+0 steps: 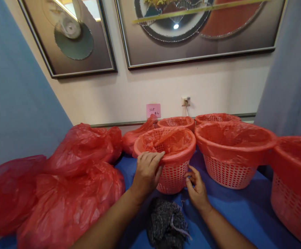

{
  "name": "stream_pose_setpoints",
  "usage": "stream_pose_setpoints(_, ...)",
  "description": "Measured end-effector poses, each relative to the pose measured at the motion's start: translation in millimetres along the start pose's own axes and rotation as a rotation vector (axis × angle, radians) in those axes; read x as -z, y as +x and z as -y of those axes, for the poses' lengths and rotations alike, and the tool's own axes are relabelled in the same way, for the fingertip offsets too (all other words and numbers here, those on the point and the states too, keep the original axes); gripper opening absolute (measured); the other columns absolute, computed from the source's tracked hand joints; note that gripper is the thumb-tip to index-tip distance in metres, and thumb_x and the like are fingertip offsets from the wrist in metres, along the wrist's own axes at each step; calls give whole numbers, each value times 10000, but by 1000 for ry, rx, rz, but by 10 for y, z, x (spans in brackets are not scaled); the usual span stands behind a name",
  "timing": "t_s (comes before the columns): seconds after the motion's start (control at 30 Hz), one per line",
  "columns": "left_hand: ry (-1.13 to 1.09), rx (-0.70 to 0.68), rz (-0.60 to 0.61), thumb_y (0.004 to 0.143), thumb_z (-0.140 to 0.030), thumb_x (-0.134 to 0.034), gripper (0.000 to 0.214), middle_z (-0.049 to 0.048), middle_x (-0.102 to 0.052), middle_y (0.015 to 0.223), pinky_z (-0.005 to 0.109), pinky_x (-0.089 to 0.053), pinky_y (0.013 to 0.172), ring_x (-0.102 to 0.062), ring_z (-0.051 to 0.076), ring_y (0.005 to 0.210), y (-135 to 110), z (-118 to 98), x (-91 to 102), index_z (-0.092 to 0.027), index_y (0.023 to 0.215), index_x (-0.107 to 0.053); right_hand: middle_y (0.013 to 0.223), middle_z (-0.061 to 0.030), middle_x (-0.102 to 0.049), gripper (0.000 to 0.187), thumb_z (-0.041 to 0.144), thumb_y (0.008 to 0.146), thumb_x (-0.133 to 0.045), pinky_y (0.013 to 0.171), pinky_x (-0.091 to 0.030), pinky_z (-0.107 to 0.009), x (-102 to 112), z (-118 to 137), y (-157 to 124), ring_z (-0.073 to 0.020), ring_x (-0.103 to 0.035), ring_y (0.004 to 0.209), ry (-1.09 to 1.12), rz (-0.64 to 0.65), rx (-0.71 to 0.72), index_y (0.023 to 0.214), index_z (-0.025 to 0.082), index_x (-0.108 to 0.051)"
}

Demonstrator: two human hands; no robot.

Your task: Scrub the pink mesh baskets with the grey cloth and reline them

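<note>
A red plastic basket [172, 178] with a pierced wall and a red bag lining its rim stands on the blue cloth in front of me. My left hand [147, 171] is closed over the front left of its rim, fingers on top and thumb below. Beside the basket's lower right wall is my right hand [195, 188], its fingers bent and the thumb apart, with nothing visible in it. Whether its fingertips touch the wall I cannot tell. A dark grey knitted item [167, 223] with a pale fringed edge lies crumpled between my forearms.
Several filled red plastic bags [72, 197] are heaped on the left. More lined baskets stand at right, including a wide basket [230, 169] and a near basket [295, 193]. Behind are a pink note [153, 110] and a wall socket [185, 101]. Blue cloth [228, 211] covers the table.
</note>
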State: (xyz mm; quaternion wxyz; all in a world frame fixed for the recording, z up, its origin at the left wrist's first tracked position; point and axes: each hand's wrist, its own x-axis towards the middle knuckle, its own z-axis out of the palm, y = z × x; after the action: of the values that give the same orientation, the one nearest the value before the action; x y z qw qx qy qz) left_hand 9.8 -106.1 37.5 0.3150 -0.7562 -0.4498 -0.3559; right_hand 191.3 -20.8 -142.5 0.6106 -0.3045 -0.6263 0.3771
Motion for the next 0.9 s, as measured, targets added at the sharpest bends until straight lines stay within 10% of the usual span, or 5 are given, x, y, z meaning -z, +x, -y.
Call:
stream_pose_setpoints(0.4,-246,-91,-43,964,-147,-624,164,60,-754,1062,328,-525,864,-692,172,951,9,110,209,-209,1110,-667,1001,-57,-698,514,274,973,-495,594,-521,-255,-60,-16,-100,-114,-603,614,-72,152,23,1476,186,-441)
stream_pose_setpoints(0.63,-326,341,-5,1003,-311,-504,186,11,-712,793,267,-521,683,-676,153,716,334,154,406,-199,920,-628,1164,-106,-654,430,165,974,-463,715,-580,-305,-56,134,-88,-166,-661,858,-276,22,331,1400,204,-504)
stream_pose_setpoints(0.9,-481,571,130,938,-378,-505,252,-51,-521,584,256,-360,560,-485,133,543,801,340,297,-210,750,-515,1419,-146,-513,626,122,937,-518,1065,-465,-534,-175,1040,151,-296,-485,1332,-500,41,814,1538,218,-371)
